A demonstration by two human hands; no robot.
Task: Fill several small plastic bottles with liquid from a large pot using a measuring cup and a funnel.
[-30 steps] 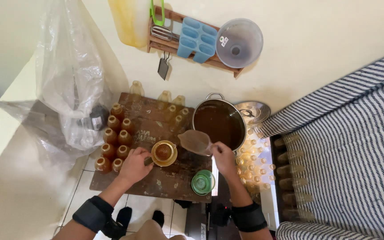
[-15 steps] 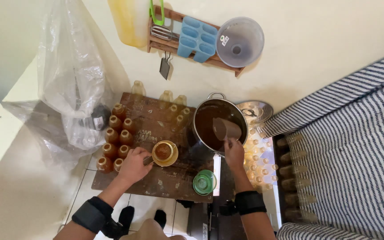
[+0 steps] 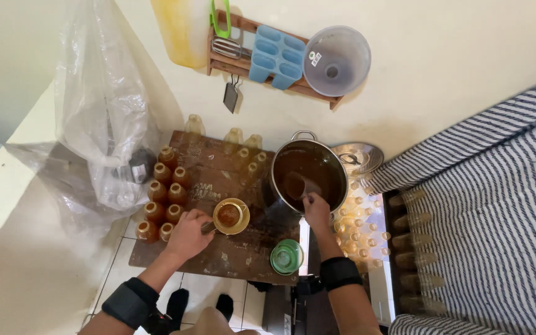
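Plainly, the relation that counted lay along one line across the middle of the frame, from the big steel pot (image 3: 309,175) at centre right to the yellow funnel (image 3: 231,216) at centre left. The right hand (image 3: 315,211) was closed around the handle of a small scoop (image 3: 294,185), and the scoop's cup lay just up and left of that hand, dipped into the brown liquid inside the pot. Its long axis ran from the hand at the pot's lower rim toward the pot's middle.

Left of the pot and a little lower, the funnel held brown liquid and seemed to sit on a bottle that it hid. The left hand (image 3: 188,234) was curled at the funnel's lower left edge, touching it; whether the fingers also gripped the hidden bottle could not be told. So the right hand was the one at the pot, the left the one at the funnel, and the two stood near each other on the worn wooden worktop (image 3: 243,254).

Filled amber bottles (image 3: 165,195) stood in a cluster at the funnel's upper left, close beside the left hand. A green lid (image 3: 286,257) lay at the worktop's lower edge, between the two forearms.
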